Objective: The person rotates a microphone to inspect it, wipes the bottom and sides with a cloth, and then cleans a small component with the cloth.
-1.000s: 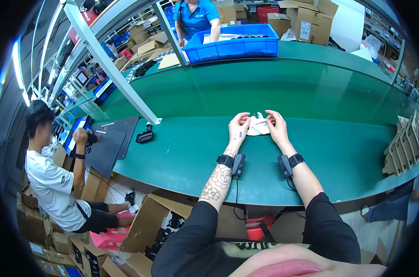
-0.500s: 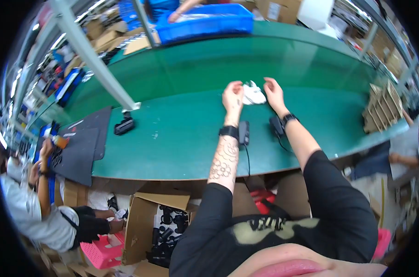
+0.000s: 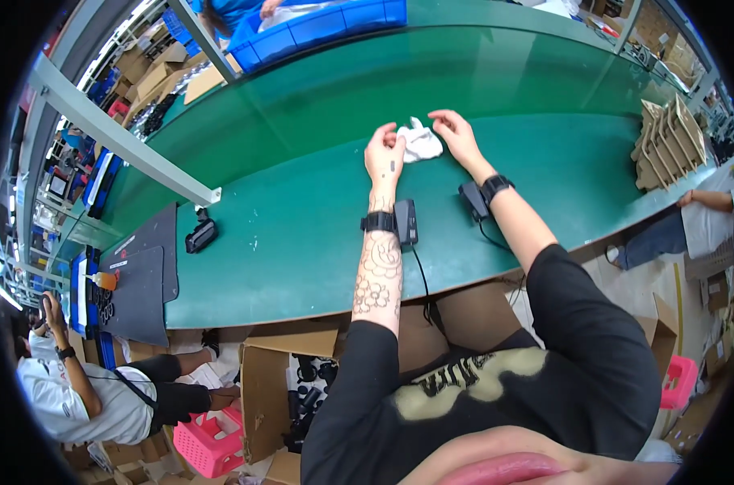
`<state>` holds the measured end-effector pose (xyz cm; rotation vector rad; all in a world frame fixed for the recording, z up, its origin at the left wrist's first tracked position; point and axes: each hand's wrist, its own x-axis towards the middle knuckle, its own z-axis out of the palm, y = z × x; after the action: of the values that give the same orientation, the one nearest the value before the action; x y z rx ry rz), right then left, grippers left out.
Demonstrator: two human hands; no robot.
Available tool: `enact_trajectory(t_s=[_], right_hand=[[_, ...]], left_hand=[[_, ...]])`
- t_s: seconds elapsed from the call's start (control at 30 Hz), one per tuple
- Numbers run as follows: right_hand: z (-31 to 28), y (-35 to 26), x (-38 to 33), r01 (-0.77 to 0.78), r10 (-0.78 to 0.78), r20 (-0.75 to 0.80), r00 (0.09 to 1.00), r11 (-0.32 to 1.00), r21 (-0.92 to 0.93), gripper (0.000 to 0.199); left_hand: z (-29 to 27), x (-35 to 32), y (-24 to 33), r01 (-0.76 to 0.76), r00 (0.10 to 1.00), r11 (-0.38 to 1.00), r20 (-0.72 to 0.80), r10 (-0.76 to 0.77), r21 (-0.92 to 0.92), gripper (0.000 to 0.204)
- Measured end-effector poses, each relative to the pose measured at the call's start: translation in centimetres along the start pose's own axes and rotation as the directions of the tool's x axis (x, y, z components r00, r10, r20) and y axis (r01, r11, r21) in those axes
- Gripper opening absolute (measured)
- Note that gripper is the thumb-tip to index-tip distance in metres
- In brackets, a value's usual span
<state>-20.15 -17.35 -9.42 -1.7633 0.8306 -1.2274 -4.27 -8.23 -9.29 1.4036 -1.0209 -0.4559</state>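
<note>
- An open cardboard box [image 3: 279,396] stuffed with dark parts is seen nearest, down on the floor below the table edge, with a pink plastic basket [image 3: 211,443] just left of it.
- Two small black devices are strapped at the wrists, cables trailing back over the green table [image 3: 302,234].
- The left hand [image 3: 384,155] is laid on the table with fingers loosely curled, fingertips touching the left edge of a small crumpled white cloth [image 3: 420,141]. Nothing is really clamped in it.
- The right hand [image 3: 457,134] is spread fairly open, fingers resting at the cloth's right side, so the cloth is kept between both hands, flat on the table.
- Off to the left, a black handheld scanner [image 3: 199,235] is parked by a dark mat [image 3: 137,283].
- A stack of folded cardboard inserts [image 3: 667,142] is stood at the far right.
- Furthest back, a blue plastic bin [image 3: 322,24] is being handled by another person.
</note>
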Motion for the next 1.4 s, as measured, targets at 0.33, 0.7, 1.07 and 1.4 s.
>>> enact_trajectory(t_s=[0.33,0.7,1.07,1.4], right_hand=[[0.4,-1.0,0.6,0.003,-0.004,0.070,0.998,1.000,0.015,0.020],[1.3,-1.2,1.3,0.060,-0.056,0.100,0.993,0.998,-0.035,0.021],[1.2,-0.5,1.5,-0.168,0.133,0.127,0.983,0.930,0.326,0.020],[1.1,-0.4,1.5,-0.186,0.145,0.140,0.979,0.917,0.352,0.021]], left_hand=[[-0.3,1.1,0.7,0.014,0.999,0.998,0.044,-0.012,-0.056,0.031],[0.0,1.2,0.7,-0.004,0.999,0.986,0.045,0.012,-0.164,0.023],[0.0,1.2,0.9,0.072,0.997,0.988,0.025,-0.069,-0.137,0.022],[-0.2,1.2,0.5,0.035,0.999,0.984,0.036,-0.029,-0.173,0.025]])
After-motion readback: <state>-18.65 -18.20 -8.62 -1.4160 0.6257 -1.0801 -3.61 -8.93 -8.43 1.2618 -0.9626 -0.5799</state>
